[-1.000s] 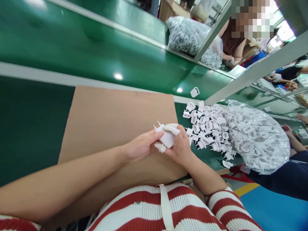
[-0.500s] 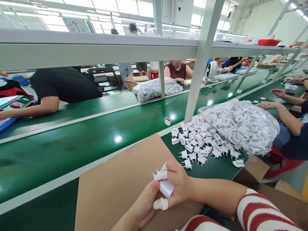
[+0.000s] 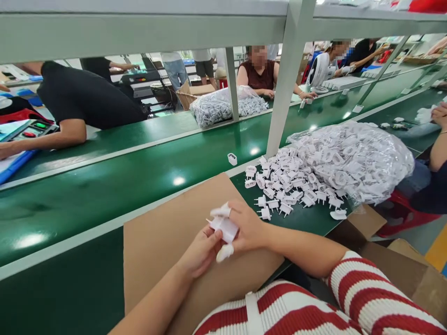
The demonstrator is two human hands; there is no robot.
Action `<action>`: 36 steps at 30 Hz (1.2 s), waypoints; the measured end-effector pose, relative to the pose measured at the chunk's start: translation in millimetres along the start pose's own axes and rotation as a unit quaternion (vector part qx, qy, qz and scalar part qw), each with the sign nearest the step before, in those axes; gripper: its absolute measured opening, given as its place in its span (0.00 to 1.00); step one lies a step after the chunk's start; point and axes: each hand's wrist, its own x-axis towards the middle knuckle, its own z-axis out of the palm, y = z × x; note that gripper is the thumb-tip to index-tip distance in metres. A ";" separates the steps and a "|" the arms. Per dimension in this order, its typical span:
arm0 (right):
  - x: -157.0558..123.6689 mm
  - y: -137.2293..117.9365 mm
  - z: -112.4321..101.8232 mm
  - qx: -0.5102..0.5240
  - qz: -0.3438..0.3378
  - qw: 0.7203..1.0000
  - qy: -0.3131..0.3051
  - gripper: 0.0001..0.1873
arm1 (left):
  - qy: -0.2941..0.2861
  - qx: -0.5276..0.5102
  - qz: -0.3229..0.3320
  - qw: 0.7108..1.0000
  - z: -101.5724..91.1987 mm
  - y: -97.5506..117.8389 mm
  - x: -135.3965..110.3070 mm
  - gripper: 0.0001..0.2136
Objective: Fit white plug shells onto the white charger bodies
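A white two-pin plug adapter (image 3: 226, 230) is held between my hands above a sheet of brown cardboard (image 3: 157, 251). My left hand (image 3: 201, 253) pinches its near left side, the thumb lying on the white body. My right hand (image 3: 247, 227) grips the opposite side, with white finger cots on the thumb and some fingers. One pin end pokes out at the upper left; the fingers hide the rest. To the right of my hands lies a loose heap of similar white plug parts (image 3: 279, 184) on the green bench.
Behind the heap sits a large clear bag (image 3: 359, 160) full of white parts. A single white housing (image 3: 232, 159) rests on the green conveyor belt (image 3: 153, 172). A metal post (image 3: 282, 93) rises beside the heap. Co-workers sit across the belt and at right.
My view has tilted downward. The adapter is turned, showing more of its broad side, still in both hands. Across the belt, a co-worker's hand now reaches over it with a white part.
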 end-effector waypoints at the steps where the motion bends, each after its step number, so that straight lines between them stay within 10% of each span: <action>1: 3.6 7.5 -6.7 -0.007 0.036 0.999 0.002 0.44 | 0.038 0.022 0.020 0.999 -1.2 8.3 2.5 0.24; 5: 11.8 42.8 -33.3 -0.195 0.214 0.957 0.001 0.25 | 0.188 0.199 0.127 0.953 -23.2 52.7 30.0 0.29; 10: 8.2 68.5 -47.3 -0.328 0.271 0.895 -0.136 0.18 | 0.358 0.419 0.194 0.812 -84.5 102.5 99.4 0.27; 17: 12.2 62.5 -50.9 -0.304 0.247 0.917 -0.069 0.17 | 0.502 0.458 0.119 0.724 -129.3 125.3 146.1 0.19; 20: 14.0 55.3 -47.7 -0.205 0.269 0.941 0.026 0.14 | 0.562 0.454 0.089 0.685 -129.3 120.4 141.7 0.34; 24: 14.5 46.5 -41.4 -0.018 0.331 0.942 0.060 0.16 | 0.585 0.520 0.212 0.585 -110.8 107.7 145.3 0.39; 28: 18.2 36.7 -39.3 0.114 0.387 0.914 0.044 0.24 | 0.422 0.576 0.257 0.651 -78.0 95.3 176.6 0.29; 31: 23.7 30.5 -40.6 0.284 0.446 0.849 0.021 0.25 | 0.413 0.549 0.162 0.708 -57.2 94.1 204.5 0.35; 36: 28.9 32.3 -42.7 0.498 0.455 0.737 0.055 0.24 | 0.414 0.526 0.156 0.726 -45.4 100.0 203.1 0.14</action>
